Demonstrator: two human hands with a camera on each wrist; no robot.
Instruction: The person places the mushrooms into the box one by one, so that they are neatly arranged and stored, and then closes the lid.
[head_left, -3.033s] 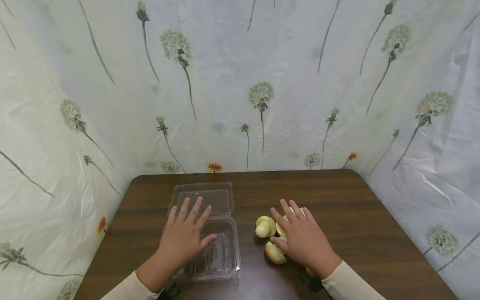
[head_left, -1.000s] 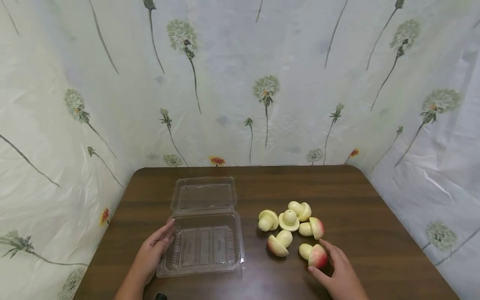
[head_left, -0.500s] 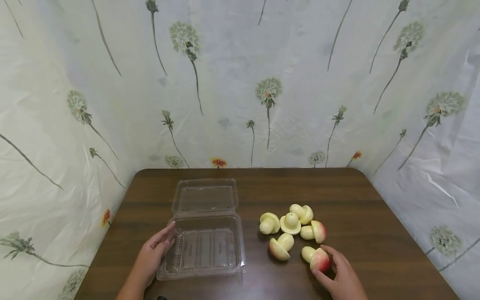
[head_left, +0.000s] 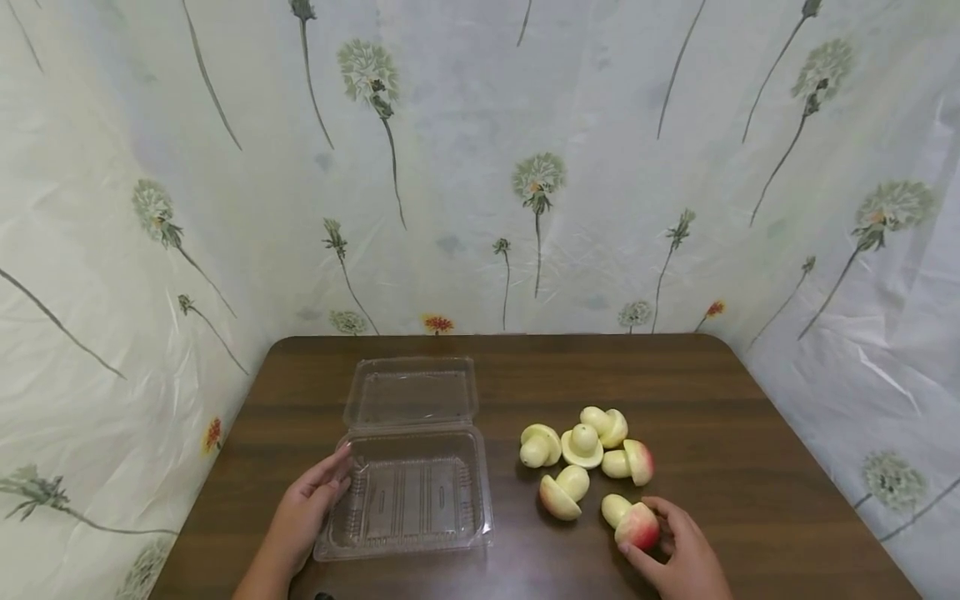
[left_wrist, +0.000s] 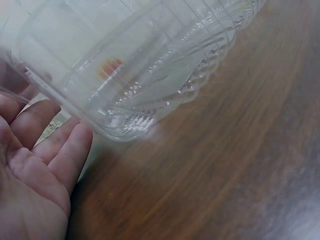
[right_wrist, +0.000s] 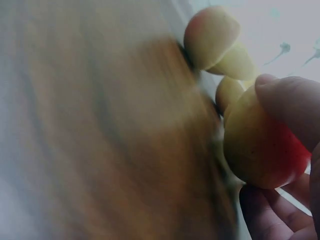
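Note:
My right hand (head_left: 678, 550) grips a mushroom (head_left: 637, 527) by its red-and-cream cap, thumb on the near side and fingers on the far side. In the right wrist view the cap (right_wrist: 262, 142) sits between thumb and fingertips, close to the table. My left hand (head_left: 300, 508) holds the left rim of a clear plastic container (head_left: 480, 500), thumb and forefinger at the edge. The left wrist view shows its lower fingers (left_wrist: 72, 155) against the outer wall, other fingertips partly hidden behind the plastic. The container lies open, its lid (head_left: 408, 392) folded back behind the base.
Several more pale yellow mushrooms lie loosely grouped right of the container, one (head_left: 564, 493) nearest it and another (head_left: 628, 462) just beyond my right hand. The dark wooden table (head_left: 675, 375) ends against a wall covering (head_left: 450, 167) printed with dandelions.
Both hands, earlier spread above the container and mushrooms, have come down and apart. The left now holds the container's left rim; the right has taken hold of the nearest mushroom and tilted it slightly.

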